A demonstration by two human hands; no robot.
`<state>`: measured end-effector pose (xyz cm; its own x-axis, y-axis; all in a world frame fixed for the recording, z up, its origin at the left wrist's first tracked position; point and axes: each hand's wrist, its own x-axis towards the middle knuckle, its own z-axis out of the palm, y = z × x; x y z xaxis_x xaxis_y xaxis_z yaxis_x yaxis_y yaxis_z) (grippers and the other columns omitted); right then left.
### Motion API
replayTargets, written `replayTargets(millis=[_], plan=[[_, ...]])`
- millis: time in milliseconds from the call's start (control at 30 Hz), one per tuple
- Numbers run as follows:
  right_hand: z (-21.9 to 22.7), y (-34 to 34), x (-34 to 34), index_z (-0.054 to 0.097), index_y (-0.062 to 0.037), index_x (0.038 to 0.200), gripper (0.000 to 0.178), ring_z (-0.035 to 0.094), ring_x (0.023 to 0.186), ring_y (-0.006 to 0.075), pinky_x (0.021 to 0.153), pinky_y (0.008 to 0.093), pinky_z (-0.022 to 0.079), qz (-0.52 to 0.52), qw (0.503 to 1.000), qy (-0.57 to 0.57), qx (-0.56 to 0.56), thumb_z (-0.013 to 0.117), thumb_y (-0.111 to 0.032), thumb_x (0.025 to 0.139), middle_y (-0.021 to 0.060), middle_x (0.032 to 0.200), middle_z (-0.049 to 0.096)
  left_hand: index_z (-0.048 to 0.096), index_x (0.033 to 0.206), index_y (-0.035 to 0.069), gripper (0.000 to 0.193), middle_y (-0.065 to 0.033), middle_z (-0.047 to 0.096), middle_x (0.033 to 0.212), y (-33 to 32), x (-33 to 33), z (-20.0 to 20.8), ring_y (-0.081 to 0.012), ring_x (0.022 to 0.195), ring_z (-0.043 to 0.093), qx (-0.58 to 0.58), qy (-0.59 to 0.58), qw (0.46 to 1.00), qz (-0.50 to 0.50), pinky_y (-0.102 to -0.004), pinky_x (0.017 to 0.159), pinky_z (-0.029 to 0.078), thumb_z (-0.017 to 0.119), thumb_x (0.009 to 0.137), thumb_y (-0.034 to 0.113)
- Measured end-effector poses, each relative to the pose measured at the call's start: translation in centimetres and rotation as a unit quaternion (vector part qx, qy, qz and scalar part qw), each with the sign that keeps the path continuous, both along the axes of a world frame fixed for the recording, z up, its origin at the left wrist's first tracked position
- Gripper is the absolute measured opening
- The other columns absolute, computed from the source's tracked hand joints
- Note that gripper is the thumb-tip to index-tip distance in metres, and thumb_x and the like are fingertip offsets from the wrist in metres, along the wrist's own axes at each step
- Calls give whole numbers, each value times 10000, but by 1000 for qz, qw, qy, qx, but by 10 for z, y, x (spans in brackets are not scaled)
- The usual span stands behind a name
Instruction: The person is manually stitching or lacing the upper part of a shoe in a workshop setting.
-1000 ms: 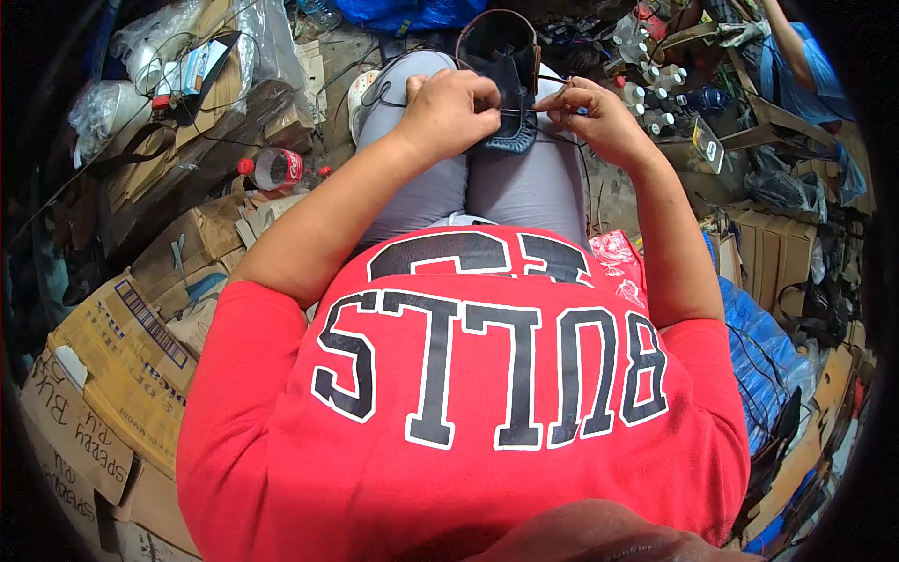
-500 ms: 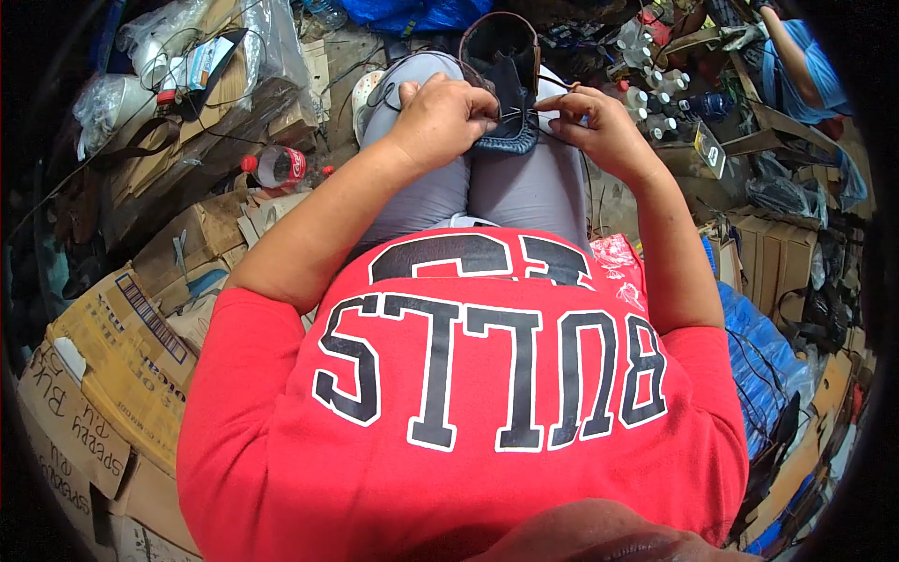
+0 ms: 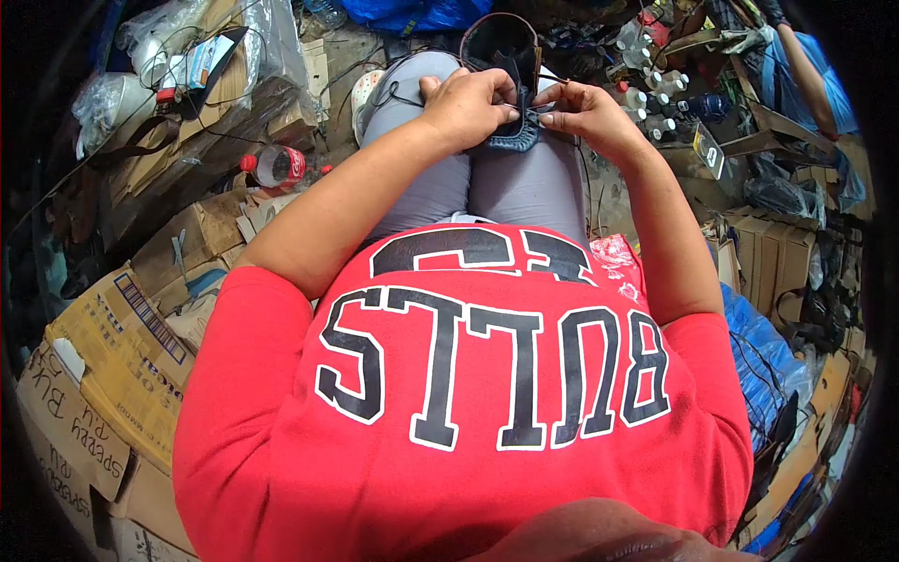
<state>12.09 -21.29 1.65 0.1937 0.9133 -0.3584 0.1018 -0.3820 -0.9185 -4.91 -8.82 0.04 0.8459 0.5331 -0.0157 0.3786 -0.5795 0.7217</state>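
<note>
A dark blue shoe rests on my grey-trousered thighs, its rounded, ridged toe toward me and its open, brown-edged heel end farther away. My left hand pinches the shoe's upper near the toe, thumb and forefinger together. On the other side, my right hand has its thumb and forefinger closed at the shoe's edge on a fine, pale thread, which is hard to make out. The two sets of fingertips are close together over the toe. A dark cord lies looped over my left thigh.
Clear plastic bottles cluster on the floor to the right; another bottle lies left. Flattened cardboard and plastic-wrapped stacks fill the left side. Blue plastic sheeting and cardboard boxes stand right. Another person's arm shows far right.
My left hand has shifted right and slightly down, and my right fingers have come in closer, so the gap between them over the shoe has narrowed. The other person's arm has moved right.
</note>
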Motion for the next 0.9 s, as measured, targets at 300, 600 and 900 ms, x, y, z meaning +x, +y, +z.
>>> replayTargets(millis=[300,600,900], plan=[[12,7,1,621,-20,819,115,541,770,71,715,212,436,57,997,-49,-22,710,-81,780,-9,823,578,666,774,146,129,16,647,738,9,-11,18,-186,831,545,49,33,995,-75,-411,821,256,707,730,260],[-1,-24,6,629,-25,823,130,468,794,81,712,223,393,30,986,-142,79,714,-113,779,-8,899,461,612,905,77,139,-87,650,775,6,-17,23,-275,754,608,22,47,994,-95,-387,702,446,607,798,166],[11,-23,31,587,-15,864,105,497,864,142,753,264,420,-35,945,-279,164,611,-115,849,44,910,481,604,949,55,141,-160,647,823,2,-11,19,-356,787,614,64,-22,987,-148,-419,715,482,534,845,120]])
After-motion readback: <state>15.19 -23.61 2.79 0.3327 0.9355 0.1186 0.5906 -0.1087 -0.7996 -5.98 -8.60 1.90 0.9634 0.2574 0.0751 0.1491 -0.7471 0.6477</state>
